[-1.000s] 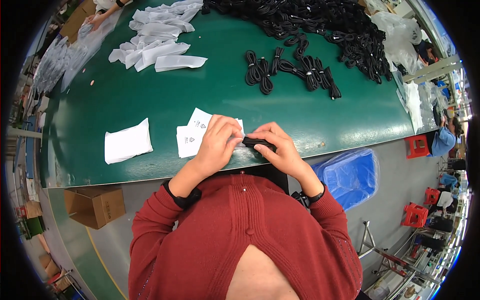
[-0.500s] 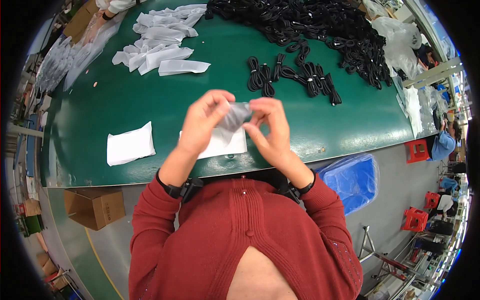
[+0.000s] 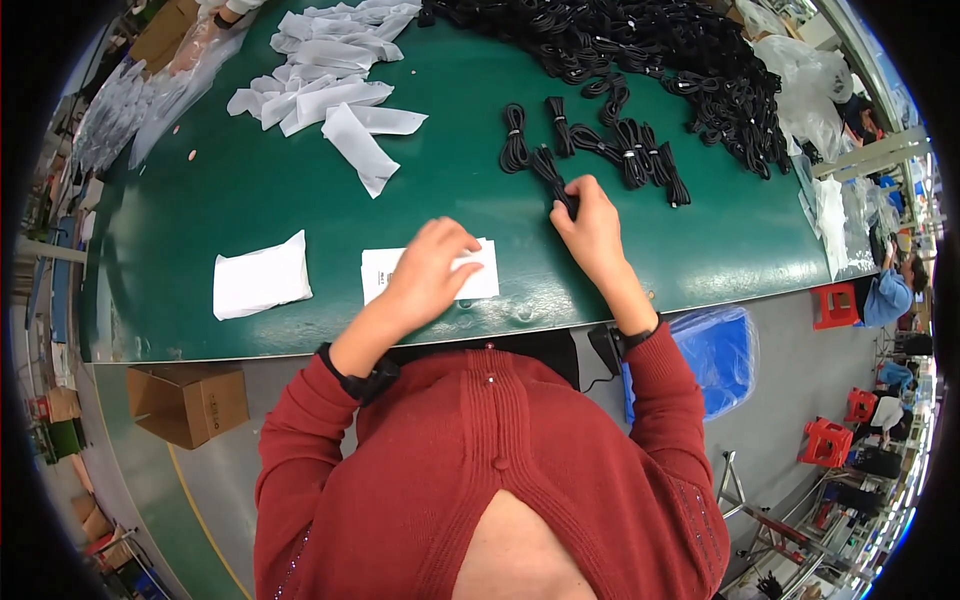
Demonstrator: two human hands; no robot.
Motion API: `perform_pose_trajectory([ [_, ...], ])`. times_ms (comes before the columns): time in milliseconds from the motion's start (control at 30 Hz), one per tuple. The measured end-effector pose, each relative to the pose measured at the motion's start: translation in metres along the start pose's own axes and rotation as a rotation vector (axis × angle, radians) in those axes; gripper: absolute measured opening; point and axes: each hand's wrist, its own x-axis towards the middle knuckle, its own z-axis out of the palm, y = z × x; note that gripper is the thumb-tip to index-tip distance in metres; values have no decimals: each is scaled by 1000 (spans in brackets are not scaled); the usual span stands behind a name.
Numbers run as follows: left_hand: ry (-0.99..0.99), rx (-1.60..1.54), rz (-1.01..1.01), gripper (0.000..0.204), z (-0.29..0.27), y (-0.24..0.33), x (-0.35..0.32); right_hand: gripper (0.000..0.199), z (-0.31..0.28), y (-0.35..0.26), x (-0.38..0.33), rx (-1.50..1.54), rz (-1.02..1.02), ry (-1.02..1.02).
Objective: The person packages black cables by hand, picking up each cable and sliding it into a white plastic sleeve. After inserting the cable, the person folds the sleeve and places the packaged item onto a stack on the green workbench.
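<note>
My right hand (image 3: 592, 228) has its thumb and fingers closed on the lower end of a coiled black cable (image 3: 547, 172), which slants on the green table. My left hand (image 3: 430, 268) rests over a small stack of white printed leaflets (image 3: 483, 272), thumb and fingers apart at the top sheet. Other tied black cables (image 3: 630, 155) lie just beyond my right hand. Past my left hand, a white translucent pouch (image 3: 362, 150) lies at the near end of a pile of similar pouches (image 3: 330, 62).
A white packet (image 3: 262, 278) sits at the left. A large heap of black cables (image 3: 640, 50) covers the far right. Clear plastic bags (image 3: 800, 80) lie beyond it. Below the table edge are a cardboard box (image 3: 190, 402) and a blue bin (image 3: 712, 355). Another person's hand (image 3: 200, 40) works far left.
The pouch I held in both hands has left them, and one more pouch lies on the near end of the pile. My right hand went right onto a cable; my left lowered to the leaflets.
</note>
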Motion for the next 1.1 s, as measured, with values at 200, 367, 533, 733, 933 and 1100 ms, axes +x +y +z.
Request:
perform_pose_trajectory([
  [200,-16,101,-48,13,22,6,-11,26,-28,-23,-54,879,270,-277],
  [367,7,-42,-206,9,19,8,-11,31,-43,-28,-80,845,134,-350],
  [533,71,-284,-382,6,18,6,-13,24,-46,-25,-88,665,35,-309],
  [733,94,-311,-239,7,19,6,-16,25,-59,-35,-77,748,201,-565],
  [933,39,-112,118,12,13,22,-11,26,-50,-31,-72,1110,555,-824],
  [1100,117,-82,64,15,3,22,-1,28,-46,-55,-65,716,-54,-324],
])
